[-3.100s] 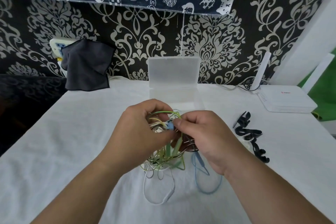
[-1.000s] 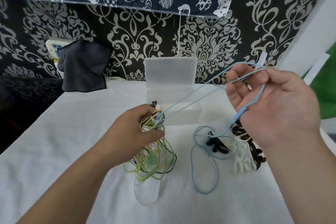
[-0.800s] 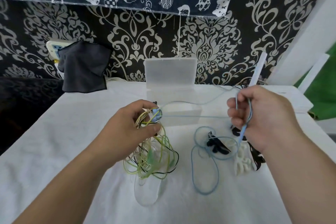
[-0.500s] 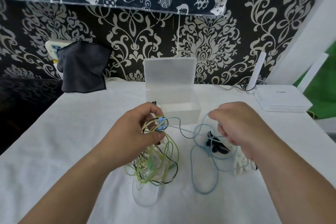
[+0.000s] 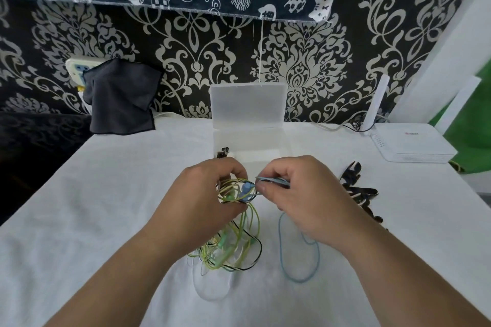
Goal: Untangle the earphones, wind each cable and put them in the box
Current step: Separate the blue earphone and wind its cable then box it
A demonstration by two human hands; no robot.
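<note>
A tangle of green, yellow, black and white earphone cables (image 5: 231, 244) hangs from my left hand (image 5: 204, 199), which grips its top above the white table. A blue earbud (image 5: 245, 188) sits at my left fingertips. My right hand (image 5: 300, 194) pinches the blue cable (image 5: 273, 181) close beside it; the rest of the blue cable (image 5: 299, 271) lies in a loop on the cloth under my right wrist. The clear plastic box (image 5: 249, 141) stands open just behind both hands, lid upright.
Black cable ties or clips (image 5: 357, 191) lie to the right of my right hand. A white router (image 5: 409, 145) sits at the back right, a dark cloth (image 5: 121, 98) hangs at the back left. A small black plug (image 5: 222, 152) lies by the box.
My right hand had pulled the blue cable up and to the right, then came back down and left. It now meets my left hand at the blue earbud.
</note>
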